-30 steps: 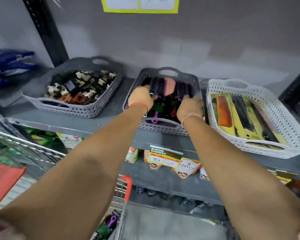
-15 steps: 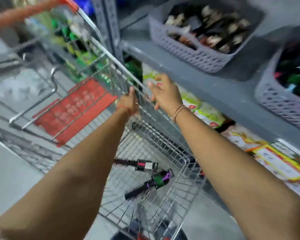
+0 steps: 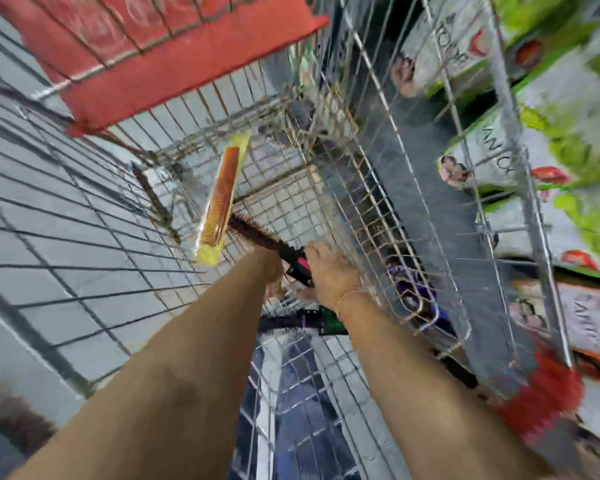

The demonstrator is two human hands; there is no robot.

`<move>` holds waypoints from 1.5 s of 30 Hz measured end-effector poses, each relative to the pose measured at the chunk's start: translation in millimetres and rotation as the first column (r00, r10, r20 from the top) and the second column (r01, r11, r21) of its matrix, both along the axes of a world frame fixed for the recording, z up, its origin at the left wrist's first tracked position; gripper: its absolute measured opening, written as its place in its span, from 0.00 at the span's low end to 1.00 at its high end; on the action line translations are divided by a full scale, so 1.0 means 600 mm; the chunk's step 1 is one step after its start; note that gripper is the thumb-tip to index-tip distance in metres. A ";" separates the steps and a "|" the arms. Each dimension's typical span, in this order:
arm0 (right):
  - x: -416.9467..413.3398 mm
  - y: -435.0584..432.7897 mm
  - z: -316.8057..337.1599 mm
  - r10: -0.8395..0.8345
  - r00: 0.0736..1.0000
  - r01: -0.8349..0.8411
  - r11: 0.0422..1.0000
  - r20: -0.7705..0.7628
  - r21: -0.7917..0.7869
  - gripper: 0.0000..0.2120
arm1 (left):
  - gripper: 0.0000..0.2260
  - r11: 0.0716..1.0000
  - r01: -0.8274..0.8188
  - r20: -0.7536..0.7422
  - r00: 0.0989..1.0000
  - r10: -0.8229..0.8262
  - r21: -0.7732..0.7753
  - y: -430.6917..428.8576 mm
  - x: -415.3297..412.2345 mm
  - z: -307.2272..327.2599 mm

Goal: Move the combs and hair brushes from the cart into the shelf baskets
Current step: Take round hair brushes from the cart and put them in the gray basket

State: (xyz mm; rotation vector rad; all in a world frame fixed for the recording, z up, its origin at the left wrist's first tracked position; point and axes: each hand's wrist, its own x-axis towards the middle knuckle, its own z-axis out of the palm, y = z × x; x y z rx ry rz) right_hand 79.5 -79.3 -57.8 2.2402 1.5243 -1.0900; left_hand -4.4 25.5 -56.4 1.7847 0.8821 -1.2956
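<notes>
I look down into the wire cart [image 3: 378,188]. A black hair brush with a pink band [image 3: 278,249] lies on the cart floor, and both hands meet at its handle. My left hand [image 3: 271,270] is against its left side with the fingers hidden. My right hand [image 3: 329,271] rests on its right side, thumb touching the pink band. Motion blur hides whether either hand grips it. An orange comb in a yellow pack [image 3: 219,199] lies just beyond the brush. A second brush with purple and green parts [image 3: 302,322] lies under my right wrist.
The red child-seat flap [image 3: 160,53] hangs over the far end of the cart. A thin dark comb-like item [image 3: 155,199] lies left of the orange comb. Green and white packets [image 3: 492,147] fill the low shelf on the right. A red cart handle end [image 3: 541,393] is near right.
My hands left the grey shelf basket, passed the cart's rim, and now reach down to its floor at the pink-banded brush. The view swung from the shelf down into the cart.
</notes>
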 end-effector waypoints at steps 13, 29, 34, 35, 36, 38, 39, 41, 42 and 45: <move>0.130 -0.004 -0.002 -0.410 0.904 0.427 0.869 -0.119 0.249 0.15 | 0.15 0.995 0.081 0.261 0.961 -0.093 0.057 -0.138 0.040 0.019; 0.102 0.016 0.000 -0.446 0.890 0.455 0.885 -0.099 0.104 0.25 | 0.22 0.495 -0.685 0.445 0.726 0.525 0.534 0.001 0.011 0.005; 0.066 0.025 -0.015 -0.473 0.881 0.473 0.881 -0.017 0.029 0.25 | 0.27 0.166 -0.958 0.217 0.218 0.951 0.236 -0.009 0.003 -0.021; 0.062 0.024 -0.014 -0.536 0.843 0.538 0.842 -0.052 0.035 0.20 | 0.25 0.151 -0.964 0.216 0.199 0.956 0.218 -0.008 0.000 -0.028; 0.060 0.020 -0.011 -0.607 0.789 0.613 0.787 -0.094 0.061 0.15 | 0.24 0.092 -0.981 0.197 0.126 0.972 0.172 -0.008 -0.001 -0.027; 0.052 0.011 -0.004 -0.726 0.660 0.751 0.638 -0.193 0.169 0.11 | 0.22 -0.084 -0.993 0.173 -0.068 0.983 0.089 -0.009 -0.003 -0.026; 0.046 0.007 0.002 -0.766 0.583 0.812 0.534 -0.272 0.235 0.12 | 0.19 -0.176 -0.984 0.145 -0.172 0.974 0.017 -0.013 -0.003 -0.018; 0.035 0.002 0.017 -0.795 0.411 0.906 0.298 -0.447 0.301 0.15 | 0.09 -0.238 -0.949 0.043 -0.252 0.967 -0.207 -0.025 0.001 -0.003; 0.028 0.000 0.026 -0.786 0.339 0.930 0.198 -0.516 0.309 0.15 | 0.08 -0.209 -0.914 0.010 -0.226 0.974 -0.348 -0.034 0.000 0.007; 0.012 0.000 0.066 -0.679 0.286 0.929 0.023 -0.676 0.369 0.15 | 0.15 -0.120 -0.739 -0.040 -0.125 0.991 -0.663 -0.043 0.000 0.051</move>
